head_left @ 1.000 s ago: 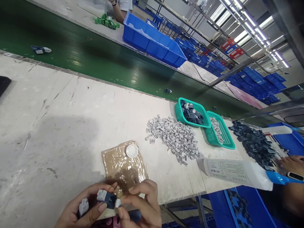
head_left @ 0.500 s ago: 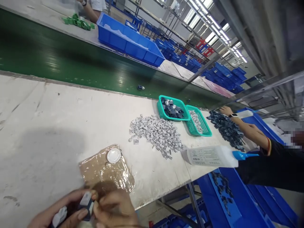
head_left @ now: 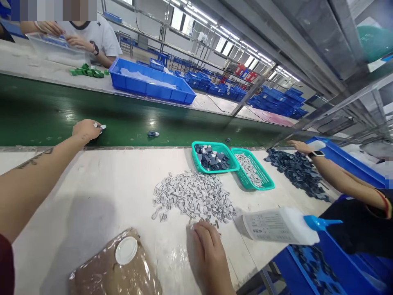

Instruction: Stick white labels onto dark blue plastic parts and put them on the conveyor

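While pinched in the left hand (head_left: 86, 129)'s grip, small part (head_left: 100, 127) over the belt (head_left: 46, 114).

I see two teal baskets (head_left: 263, 186) side by side at mid-table: left one holds dark blue parts (head_left: 211, 159), right one small grey bits. Right of them, a loose heap of dark parts (head_left: 296, 172) with a co-worker's hand (head_left: 297, 146) on its far edge. White bottle with blue nozzle (head_left: 276, 225) lies on its side, near right. Taped brown sheet (head_left: 113, 272) with a white cap (head_left: 126, 250) near left. Blue crate (head_left: 150, 80) beyond the green conveyor (head_left: 46, 119).
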`<state>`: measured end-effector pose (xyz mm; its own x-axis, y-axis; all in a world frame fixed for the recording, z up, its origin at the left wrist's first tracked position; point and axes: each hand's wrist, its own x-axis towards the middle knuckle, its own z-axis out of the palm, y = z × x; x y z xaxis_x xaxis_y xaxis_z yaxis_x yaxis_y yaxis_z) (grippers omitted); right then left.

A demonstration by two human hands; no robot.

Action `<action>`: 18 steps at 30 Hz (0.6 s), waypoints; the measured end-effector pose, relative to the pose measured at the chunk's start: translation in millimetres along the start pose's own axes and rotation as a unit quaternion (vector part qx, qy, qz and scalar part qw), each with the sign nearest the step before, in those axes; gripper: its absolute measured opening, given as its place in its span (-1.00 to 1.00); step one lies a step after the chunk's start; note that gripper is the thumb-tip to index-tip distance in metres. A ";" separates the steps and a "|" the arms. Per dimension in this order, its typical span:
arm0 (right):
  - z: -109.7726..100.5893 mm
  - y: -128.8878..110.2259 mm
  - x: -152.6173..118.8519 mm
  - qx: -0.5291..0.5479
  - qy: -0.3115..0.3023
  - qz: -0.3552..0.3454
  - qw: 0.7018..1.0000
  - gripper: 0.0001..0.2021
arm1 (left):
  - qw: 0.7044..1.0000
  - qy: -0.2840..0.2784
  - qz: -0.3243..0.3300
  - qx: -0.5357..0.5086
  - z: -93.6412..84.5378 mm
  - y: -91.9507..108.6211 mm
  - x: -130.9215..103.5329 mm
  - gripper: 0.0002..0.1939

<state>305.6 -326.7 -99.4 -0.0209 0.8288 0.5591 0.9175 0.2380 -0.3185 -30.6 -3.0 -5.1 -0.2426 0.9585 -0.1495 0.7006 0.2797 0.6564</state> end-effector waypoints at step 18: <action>-10.3 -54.7 -35.3 0.063 0.004 -0.002 0.998 -0.76 | 0.985 -0.088 0.137 -0.058 34.5 29.3 -41.2 -0.33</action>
<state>260.3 -374.2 -93.8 -0.0221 0.8240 0.5661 0.8601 0.3043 -0.4093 23.1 -32.4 -5.3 0.0725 0.9947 -0.0736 0.6393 0.0103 0.7689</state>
